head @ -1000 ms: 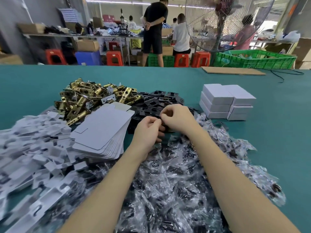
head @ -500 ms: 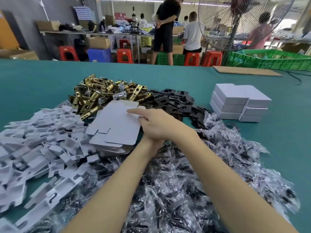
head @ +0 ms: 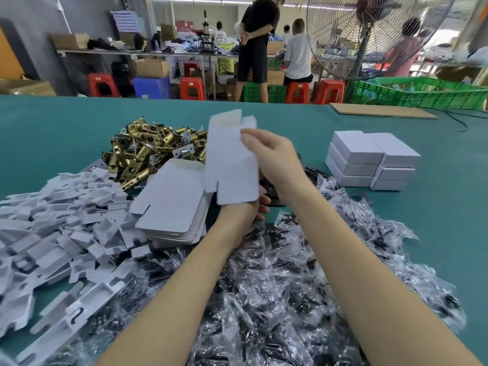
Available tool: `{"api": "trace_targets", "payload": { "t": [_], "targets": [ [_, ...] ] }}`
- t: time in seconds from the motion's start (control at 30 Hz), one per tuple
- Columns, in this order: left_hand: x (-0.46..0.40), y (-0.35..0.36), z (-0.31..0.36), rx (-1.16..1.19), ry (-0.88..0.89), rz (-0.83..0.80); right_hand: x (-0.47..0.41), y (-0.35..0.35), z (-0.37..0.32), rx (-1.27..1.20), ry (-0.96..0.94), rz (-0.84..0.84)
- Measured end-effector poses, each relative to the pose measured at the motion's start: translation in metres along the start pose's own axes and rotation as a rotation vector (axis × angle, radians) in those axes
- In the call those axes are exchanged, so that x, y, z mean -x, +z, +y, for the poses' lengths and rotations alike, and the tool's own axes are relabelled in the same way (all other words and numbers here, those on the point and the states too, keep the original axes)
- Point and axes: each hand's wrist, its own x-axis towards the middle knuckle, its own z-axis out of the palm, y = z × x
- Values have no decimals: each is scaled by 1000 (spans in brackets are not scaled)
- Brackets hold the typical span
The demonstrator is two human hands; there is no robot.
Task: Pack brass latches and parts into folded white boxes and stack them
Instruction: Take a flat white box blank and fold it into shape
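Over green table (head: 79, 128), both hands raise flat box blank (head: 231, 165).

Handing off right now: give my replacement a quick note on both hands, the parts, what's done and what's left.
Right hand pinches a flat box blank, held upright above the table.
Left hand is under the blank's lower edge; its grip is hidden.
Blank stack lies left of the hands, brass latches behind it, bagged parts in front.
Done: closed boxes stacked at right.
Left: fold this blank, fill, close, stack.
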Motion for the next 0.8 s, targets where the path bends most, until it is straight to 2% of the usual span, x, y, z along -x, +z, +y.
{"api": "trace_targets", "payload": {
  "t": [0.13,0.2,0.27,0.33,0.4,0.47,0.57,0.8],
  "targets": [
    [6,-7,0,84,69,37,-10,-38,6,-166,8,284],
    [11,-7,6,102,114,86,-12,-54,10,-248,17,368],
    [13,-5,9,31,247,107,-13,-62,14,-236,26,385],
    [18,-3,11,7,350,81,-16,-65,16,-149,32,328],
    [19,-3,11,59,362,48,-17,-66,16,-149,53,262],
    [20,-6,14,218,307,19,-18,-66,14,-197,106,199],
    [25,-12,19,484,179,-125,-16,-63,13,-112,124,27],
    [29,-14,21,708,90,-376,-10,-55,7,219,172,-269]
  ]
}}
